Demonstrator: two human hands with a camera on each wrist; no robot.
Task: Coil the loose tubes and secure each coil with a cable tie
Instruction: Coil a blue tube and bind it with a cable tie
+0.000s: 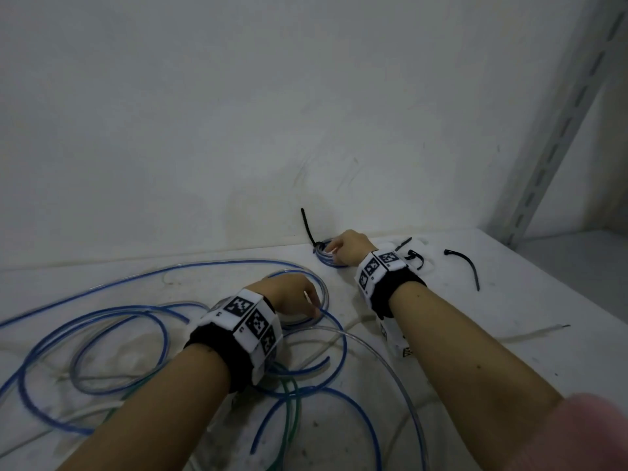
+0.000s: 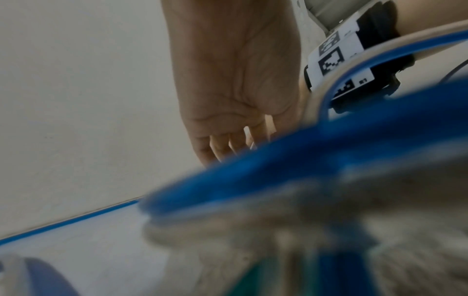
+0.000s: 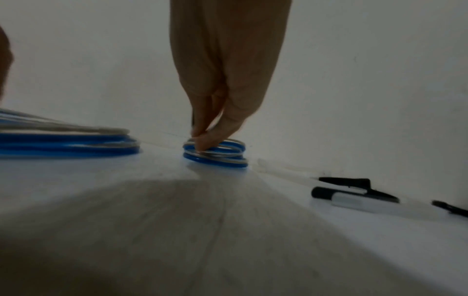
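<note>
A small blue-and-clear tube coil (image 1: 327,259) (image 3: 217,155) lies by the back wall, with a black cable tie (image 1: 307,226) standing up from it. My right hand (image 1: 332,250) (image 3: 201,141) pinches the coil's left side between thumb and fingertips. Loose blue tubes (image 1: 163,321) (image 2: 278,164), a green tube (image 1: 293,402) and a clear tube (image 1: 370,348) sprawl over the white shelf (image 1: 509,334). My left hand (image 1: 314,309) (image 2: 228,148) reaches down with fairly straight fingers onto a loop of blue tube; the fingertips are hidden behind it.
Spare black cable ties (image 1: 467,266) (image 1: 416,258) (image 3: 354,183) lie right of the right hand, beside a white pen-like item with a black cap (image 3: 354,201). A slotted metal upright (image 1: 560,130) stands at the right. The wall is just behind the coil.
</note>
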